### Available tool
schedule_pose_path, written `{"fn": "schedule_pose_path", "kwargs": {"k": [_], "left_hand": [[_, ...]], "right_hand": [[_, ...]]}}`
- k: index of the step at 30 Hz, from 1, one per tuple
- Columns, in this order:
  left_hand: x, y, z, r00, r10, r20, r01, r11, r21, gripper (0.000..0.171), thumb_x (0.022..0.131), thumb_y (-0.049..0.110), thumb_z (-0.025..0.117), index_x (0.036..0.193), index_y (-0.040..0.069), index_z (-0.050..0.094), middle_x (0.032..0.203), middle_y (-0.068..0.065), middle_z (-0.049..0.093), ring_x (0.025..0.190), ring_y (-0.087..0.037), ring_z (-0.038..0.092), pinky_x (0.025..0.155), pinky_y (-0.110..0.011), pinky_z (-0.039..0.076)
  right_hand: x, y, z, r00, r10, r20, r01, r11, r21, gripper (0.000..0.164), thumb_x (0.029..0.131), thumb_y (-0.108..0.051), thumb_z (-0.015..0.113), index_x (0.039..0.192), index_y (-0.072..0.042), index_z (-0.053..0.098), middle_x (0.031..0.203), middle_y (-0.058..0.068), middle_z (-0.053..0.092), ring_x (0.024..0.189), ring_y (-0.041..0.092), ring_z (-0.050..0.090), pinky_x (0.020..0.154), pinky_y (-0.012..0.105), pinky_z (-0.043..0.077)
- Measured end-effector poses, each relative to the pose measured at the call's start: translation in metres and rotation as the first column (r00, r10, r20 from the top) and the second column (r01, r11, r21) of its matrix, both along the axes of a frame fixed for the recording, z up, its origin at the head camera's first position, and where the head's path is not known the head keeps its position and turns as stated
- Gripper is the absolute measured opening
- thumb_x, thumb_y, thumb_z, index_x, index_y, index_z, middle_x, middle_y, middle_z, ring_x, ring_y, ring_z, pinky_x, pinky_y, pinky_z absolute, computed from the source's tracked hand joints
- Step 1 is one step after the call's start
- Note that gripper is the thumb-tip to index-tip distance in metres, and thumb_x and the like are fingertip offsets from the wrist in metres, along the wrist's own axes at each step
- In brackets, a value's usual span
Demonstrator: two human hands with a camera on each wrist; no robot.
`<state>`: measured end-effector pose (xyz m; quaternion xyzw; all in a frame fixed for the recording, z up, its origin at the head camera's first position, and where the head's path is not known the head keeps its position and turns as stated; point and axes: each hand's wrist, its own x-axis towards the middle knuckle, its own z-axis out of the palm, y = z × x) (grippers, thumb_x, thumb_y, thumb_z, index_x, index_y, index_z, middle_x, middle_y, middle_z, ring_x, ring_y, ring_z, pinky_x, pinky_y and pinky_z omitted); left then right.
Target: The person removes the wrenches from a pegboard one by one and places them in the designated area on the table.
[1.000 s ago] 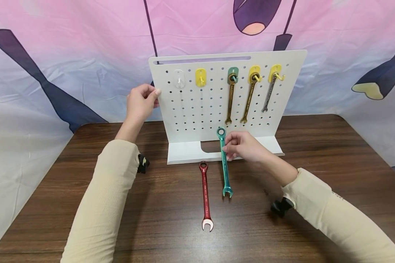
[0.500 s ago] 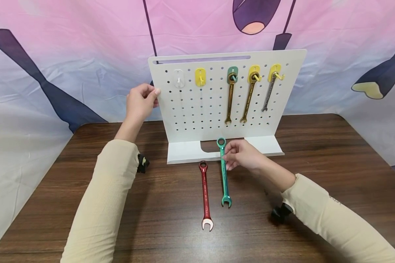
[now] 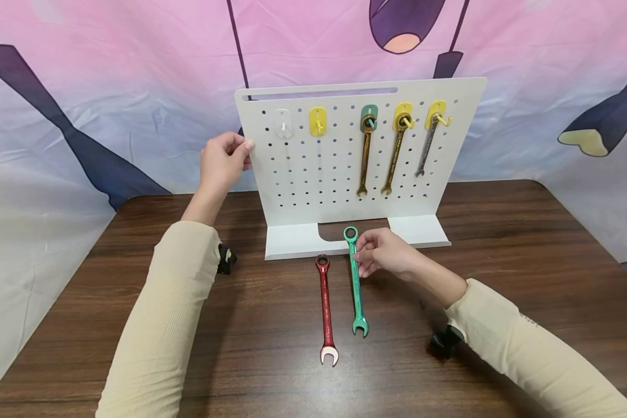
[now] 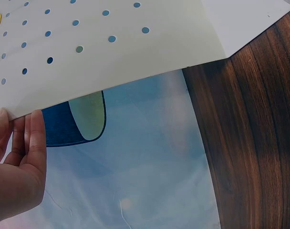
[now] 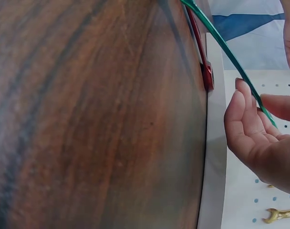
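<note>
My left hand (image 3: 222,162) pinches the left edge of a white pegboard (image 3: 298,216), thumb in front and fingers behind, as the left wrist view (image 4: 28,148) also shows. Between the thumb and fingers of my right hand (image 3: 384,252) is a green combination wrench (image 3: 356,284), ring end toward the board and open end toward me. In the right wrist view the green wrench (image 5: 231,55) slants, its ring end raised off the table; whether its open end touches the wood cannot be told. A red combination wrench (image 3: 326,307) lies on the table just left of it.
Two gold wrenches (image 3: 366,162) and a smaller grey wrench (image 3: 425,152) hang from hooks on the board's right half. A clear hook (image 3: 284,125) and a yellow hook (image 3: 318,122) at upper left bear nothing. The brown table (image 3: 271,371) meets a printed cloth behind.
My right hand has brought the green wrench down and toward me, away from the board's foot. The left hand keeps its grip on the board's edge; the red wrench has not moved.
</note>
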<state>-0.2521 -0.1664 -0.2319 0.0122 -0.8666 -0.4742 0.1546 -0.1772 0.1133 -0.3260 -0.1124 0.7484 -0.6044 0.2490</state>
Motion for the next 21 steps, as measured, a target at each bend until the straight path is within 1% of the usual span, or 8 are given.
{"fn": "schedule_pose_path", "kwargs": {"k": [4, 13, 19, 21], "left_hand": [[0.000, 0.000, 0.000, 1.000, -0.001, 0.001, 0.001, 1.000, 0.007, 0.028, 0.093, 0.027, 0.052, 0.097, 0.000, 0.060, 0.085, -0.008, 0.056, 0.075, -0.013, 0.060, 0.076, -0.025, 0.055], [-0.001, -0.001, -0.001, 1.000, -0.002, -0.004, 0.002, 1.000, 0.011, 0.028, 0.092, 0.026, 0.053, 0.096, -0.001, 0.060, 0.084, -0.009, 0.057, 0.072, -0.012, 0.060, 0.075, -0.024, 0.055], [-0.002, -0.001, 0.000, 1.000, 0.001, 0.005, -0.001, 1.000, 0.005, 0.028, 0.093, 0.027, 0.053, 0.097, 0.001, 0.060, 0.084, -0.008, 0.057, 0.075, -0.014, 0.061, 0.075, -0.024, 0.055], [-0.002, -0.001, 0.000, 1.000, 0.000, 0.012, -0.001, 1.000, 0.009, 0.028, 0.093, 0.027, 0.053, 0.098, 0.001, 0.060, 0.084, -0.007, 0.057, 0.076, -0.015, 0.061, 0.075, -0.023, 0.055]], "right_hand": [[0.000, 0.001, -0.002, 1.000, 0.010, 0.020, -0.010, 1.000, 0.004, 0.006, 0.089, 0.009, 0.049, 0.093, 0.014, 0.048, 0.068, 0.011, 0.056, 0.056, 0.017, 0.060, 0.056, 0.030, 0.058], [0.001, 0.002, -0.008, 0.997, 0.023, 0.074, -0.022, 1.000, -0.010, 0.004, 0.088, 0.010, 0.050, 0.091, 0.013, 0.048, 0.066, 0.012, 0.056, 0.055, 0.018, 0.060, 0.056, 0.031, 0.058], [0.002, 0.003, -0.012, 0.991, 0.038, 0.126, -0.034, 0.999, -0.034, 0.005, 0.087, 0.011, 0.049, 0.091, 0.013, 0.047, 0.066, 0.013, 0.054, 0.053, 0.018, 0.060, 0.056, 0.033, 0.058], [0.002, 0.003, -0.014, 0.989, 0.046, 0.138, -0.041, 0.998, -0.040, 0.003, 0.087, 0.011, 0.048, 0.090, 0.012, 0.047, 0.065, 0.014, 0.054, 0.053, 0.018, 0.059, 0.056, 0.034, 0.058]]}}
